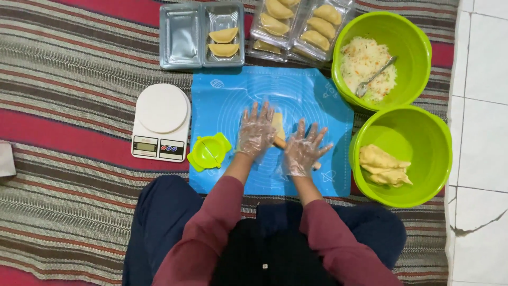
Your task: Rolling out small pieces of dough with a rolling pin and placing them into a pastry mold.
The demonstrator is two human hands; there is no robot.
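Both hands flat, fingers spread, nothing gripped: left hand (255,132) & right hand (302,149) press rolling pin (280,142), dough (277,125) just ahead.

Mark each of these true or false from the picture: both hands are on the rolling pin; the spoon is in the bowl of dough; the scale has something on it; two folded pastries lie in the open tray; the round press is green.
1. Both gloved hands, left hand and right hand, rest on the rolling pin: true.
2. The spoon is in the bowl of dough: false. It lies in the upper green bowl, in the rice-like filling; the dough is in the lower green bowl.
3. The scale has something on it: false. Its white platform is bare.
4. Two folded pastries lie in the open tray: true.
5. The round press is green: true.
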